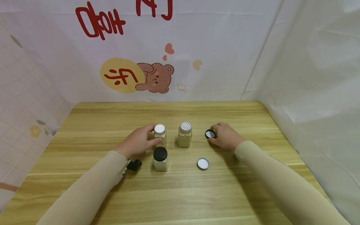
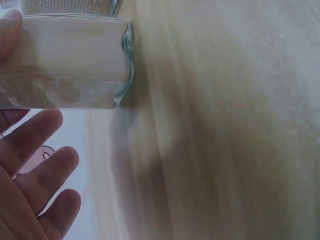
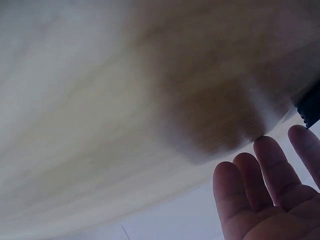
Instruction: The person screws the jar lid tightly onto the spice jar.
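Observation:
With thumb and forefinger, my left hand [image 1: 138, 139] grips a small glass jar [image 1: 160, 140] of pale contents with a plain white top. The same jar [image 2: 62, 60] fills the upper left of the left wrist view; the other fingers are spread beside it. On the right, my right hand [image 1: 225, 136] pinches a black lid [image 1: 210, 134] whose white inside faces up. Only the dark edge of the lid [image 3: 310, 106] shows in the right wrist view. Between the hands stands a glass jar [image 1: 184, 136] of pale powder, its white top patterned.
Just in front of the gripped jar is another jar with a black lid [image 1: 160, 158]. A loose metal lid [image 1: 203, 163] lies inside-up on the wooden table [image 1: 174, 200]. White printed sheets [image 1: 213, 37] hang behind the table and along both sides.

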### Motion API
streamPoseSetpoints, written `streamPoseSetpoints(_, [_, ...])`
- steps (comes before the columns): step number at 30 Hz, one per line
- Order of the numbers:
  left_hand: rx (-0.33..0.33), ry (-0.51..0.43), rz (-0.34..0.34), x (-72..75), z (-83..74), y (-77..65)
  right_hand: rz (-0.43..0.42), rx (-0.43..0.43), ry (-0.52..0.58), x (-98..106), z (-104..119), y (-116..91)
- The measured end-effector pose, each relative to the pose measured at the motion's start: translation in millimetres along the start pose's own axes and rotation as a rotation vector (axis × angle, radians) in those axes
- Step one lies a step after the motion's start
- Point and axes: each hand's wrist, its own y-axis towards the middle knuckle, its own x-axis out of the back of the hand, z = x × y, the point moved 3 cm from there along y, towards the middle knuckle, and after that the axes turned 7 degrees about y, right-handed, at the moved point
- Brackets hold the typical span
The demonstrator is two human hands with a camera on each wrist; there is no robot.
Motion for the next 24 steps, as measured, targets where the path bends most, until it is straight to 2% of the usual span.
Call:
streamPoseSetpoints(10, [0.016,0.037,0.006,1.8,-1.7,-0.1,-0.008,0.005,0.002,0.7,3.8,-1.3])
streamPoseSetpoints(24, [0.023,0.026,0.022,3.3,-2.4,-0.6,-0.001,-0.005,-0.013,0.1,2.3,-0.7])
